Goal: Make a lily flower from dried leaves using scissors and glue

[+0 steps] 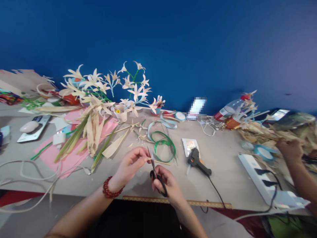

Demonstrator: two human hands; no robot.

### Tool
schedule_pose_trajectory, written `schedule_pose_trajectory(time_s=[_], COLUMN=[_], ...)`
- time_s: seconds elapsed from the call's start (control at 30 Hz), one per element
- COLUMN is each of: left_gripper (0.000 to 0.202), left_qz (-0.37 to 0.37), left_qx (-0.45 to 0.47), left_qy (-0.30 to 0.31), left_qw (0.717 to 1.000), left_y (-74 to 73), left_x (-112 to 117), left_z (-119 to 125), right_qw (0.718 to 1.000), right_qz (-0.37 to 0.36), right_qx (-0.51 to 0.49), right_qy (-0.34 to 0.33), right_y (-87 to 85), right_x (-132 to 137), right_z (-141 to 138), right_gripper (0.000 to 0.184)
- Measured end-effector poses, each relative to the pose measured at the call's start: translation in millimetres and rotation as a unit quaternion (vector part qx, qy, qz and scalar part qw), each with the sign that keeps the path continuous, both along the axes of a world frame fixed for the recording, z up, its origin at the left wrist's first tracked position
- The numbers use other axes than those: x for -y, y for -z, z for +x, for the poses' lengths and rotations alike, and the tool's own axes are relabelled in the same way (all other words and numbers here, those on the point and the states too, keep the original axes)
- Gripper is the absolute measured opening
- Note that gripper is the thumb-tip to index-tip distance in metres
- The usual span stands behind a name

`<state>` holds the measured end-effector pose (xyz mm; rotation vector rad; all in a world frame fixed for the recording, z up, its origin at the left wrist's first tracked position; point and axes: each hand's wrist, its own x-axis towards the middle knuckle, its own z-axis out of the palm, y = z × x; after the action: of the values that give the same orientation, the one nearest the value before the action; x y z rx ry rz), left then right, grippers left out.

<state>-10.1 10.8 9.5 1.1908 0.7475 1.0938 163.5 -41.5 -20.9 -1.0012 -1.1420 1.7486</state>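
Note:
My left hand (135,164), with a red beaded bracelet (111,188) at its wrist, pinches a small pale strip (147,159) that looks like corn husk. In my right hand (166,183) is a pair of scissors (158,180) with black handles, fingers through the loops. The blades point up and away from me, right against the strip at my left fingertips. Whether the blades are fully closed is too small to tell. Just beyond them on the table lie coils of green ribbon (165,145) and a thin stick (161,162).
Husk flowers (136,92) stand at the back left. Dried husks (94,134) lie on pink paper (71,168). To the right are a glue gun (198,162) with its cord and a power strip (256,178). Another person's hand (291,150) touches husks at far right.

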Motion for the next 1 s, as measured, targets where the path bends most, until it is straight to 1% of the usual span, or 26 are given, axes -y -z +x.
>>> schedule_pose_trajectory(time_s=[0.17, 0.4, 0.5, 0.6, 0.8, 1.0], left_gripper=[0.014, 0.014, 0.014, 0.016, 0.018, 0.016], left_qz=[0.000, -0.006, -0.021, -0.029, -0.025, -0.016], left_qx=[0.025, 0.018, 0.010, 0.000, -0.033, -0.063], left_qy=[-0.020, -0.033, -0.010, 0.015, 0.062, 0.090], left_qw=[0.999, 0.999, 1.000, 0.999, 0.997, 0.994], left_y=[0.9, 0.7, -0.2, -3.1, -8.8, -11.5], left_x=[2.3, 2.9, 1.3, -1.2, -6.2, -10.4], left_z=[5.5, 5.3, 2.3, -0.6, -6.6, -9.6], right_qw=[1.000, 0.999, 0.999, 0.999, 0.995, 0.992], right_qz=[0.002, -0.009, -0.022, -0.015, 0.003, 0.005], right_qx=[-0.009, 0.006, 0.019, 0.040, 0.097, 0.115], right_qy=[0.017, 0.033, 0.021, -0.001, -0.033, -0.045], right_y=[3.7, 4.4, 3.3, 0.5, -5.8, -9.2], right_x=[1.4, 0.2, -0.5, -1.9, -6.5, -8.9], right_z=[-2.5, -3.9, 0.0, 6.9, 20.1, 23.8], right_gripper=[0.049, 0.051, 0.052, 0.051, 0.049, 0.049])
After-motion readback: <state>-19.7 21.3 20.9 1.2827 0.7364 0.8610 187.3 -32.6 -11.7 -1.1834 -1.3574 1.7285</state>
